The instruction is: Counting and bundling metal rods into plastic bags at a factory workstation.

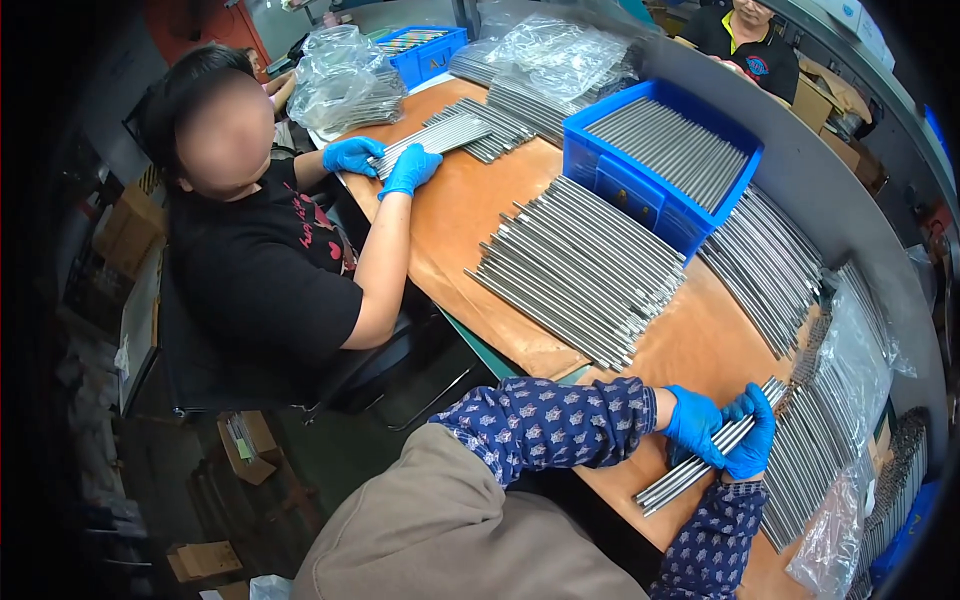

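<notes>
Both my hands wear blue gloves and meet at the near right of the table. My left hand [696, 424] is closed round a small bundle of metal rods [668, 488]. Right beside it, my right hand [752, 434] grips the same bundle, its fingers wrapped over the rods. The bundle slants, one end toward the table's front edge. To the left of my hands lies a wide layer of metal rods [580, 270] on the brown tabletop [450, 230]. More rods [815, 450] are spread just right of my right hand.
A blue bin [640, 190] full of rods stands behind the wide layer. Clear plastic [850, 390] partly covers rods at the right. A seated co-worker [270, 220] in blue gloves holds rods [440, 140] at the left. A grey partition [800, 150] curves along the far side.
</notes>
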Available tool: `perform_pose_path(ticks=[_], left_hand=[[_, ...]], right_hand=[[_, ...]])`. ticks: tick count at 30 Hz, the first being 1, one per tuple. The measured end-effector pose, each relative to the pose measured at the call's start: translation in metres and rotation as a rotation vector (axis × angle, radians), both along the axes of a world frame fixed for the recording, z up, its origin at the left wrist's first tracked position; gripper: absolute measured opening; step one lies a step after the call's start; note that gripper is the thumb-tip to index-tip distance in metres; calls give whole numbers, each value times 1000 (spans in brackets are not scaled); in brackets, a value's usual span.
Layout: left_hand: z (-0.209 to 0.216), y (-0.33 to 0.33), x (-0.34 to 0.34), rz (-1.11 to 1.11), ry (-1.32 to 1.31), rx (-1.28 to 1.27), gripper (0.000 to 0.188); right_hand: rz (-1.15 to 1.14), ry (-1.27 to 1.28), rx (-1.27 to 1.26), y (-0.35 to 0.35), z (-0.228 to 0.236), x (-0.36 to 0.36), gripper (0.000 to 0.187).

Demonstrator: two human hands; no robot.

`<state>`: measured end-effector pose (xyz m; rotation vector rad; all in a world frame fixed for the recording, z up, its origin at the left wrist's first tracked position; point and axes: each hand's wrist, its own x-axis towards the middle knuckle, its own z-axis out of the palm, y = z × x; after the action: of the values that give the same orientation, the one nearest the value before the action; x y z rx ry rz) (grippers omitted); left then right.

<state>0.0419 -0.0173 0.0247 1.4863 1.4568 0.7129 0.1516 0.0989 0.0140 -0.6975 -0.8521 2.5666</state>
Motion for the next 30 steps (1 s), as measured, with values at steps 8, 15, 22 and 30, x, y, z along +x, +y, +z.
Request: perform_pose_path(ticks=[8,15,22,30], left_hand=[[1,-1,-4,1,4,-31,54],[-4,2,-3,-26,28,3,56],[7,-3,-4,-12,-10,-42,53],[7,-5,-4,4,-92,-59,50]], right_hand=[[12,-1,-9,0,2,-3,15],[-14,-7,13,0,-1,-1,14],[-54,-53,-4,-7,8,-4,23],[0,-1,17,-1,1,-2,15]])
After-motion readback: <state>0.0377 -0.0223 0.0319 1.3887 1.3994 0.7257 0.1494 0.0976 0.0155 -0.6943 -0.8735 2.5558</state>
